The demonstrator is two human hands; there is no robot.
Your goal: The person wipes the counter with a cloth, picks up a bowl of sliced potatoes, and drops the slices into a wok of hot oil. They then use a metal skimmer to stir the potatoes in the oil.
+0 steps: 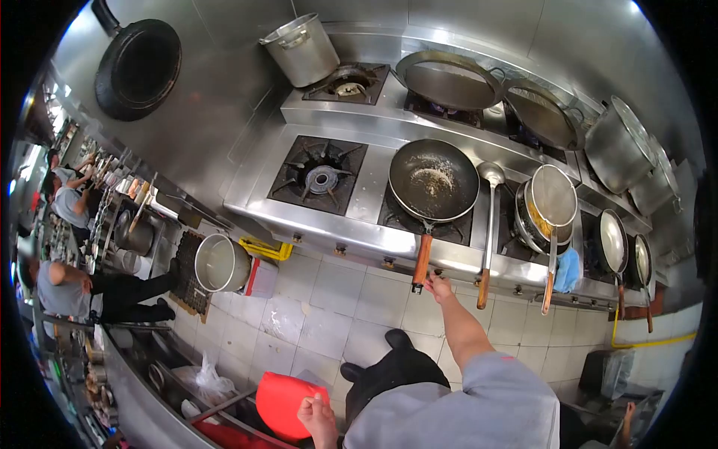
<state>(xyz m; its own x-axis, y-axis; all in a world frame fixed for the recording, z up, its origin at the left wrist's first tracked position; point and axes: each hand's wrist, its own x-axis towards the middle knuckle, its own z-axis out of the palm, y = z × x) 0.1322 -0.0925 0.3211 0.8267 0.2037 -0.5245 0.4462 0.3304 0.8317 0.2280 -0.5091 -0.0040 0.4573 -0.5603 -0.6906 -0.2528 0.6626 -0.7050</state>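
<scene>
My right hand (438, 285) reaches out to the front panel of the steel stove (368, 224). Its fingers are pinched at a knob just right of the wooden handle end of a black frying pan (434, 179). The pan sits on a burner with a little oily residue in it. A steel ladle (488, 217) with a wooden handle lies beside the pan. My left hand (318, 416) is low at my side in a fist, closed against the edge of a red plastic object (286, 404). My grey sleeve and dark shoes show below.
An empty burner (320, 176) lies left of the pan. Woks (449, 78), pots (303, 49) and strainers (552, 198) crowd the back and right. A steel pot (219, 263) stands on the tiled floor. Other people (71, 288) work at the far left.
</scene>
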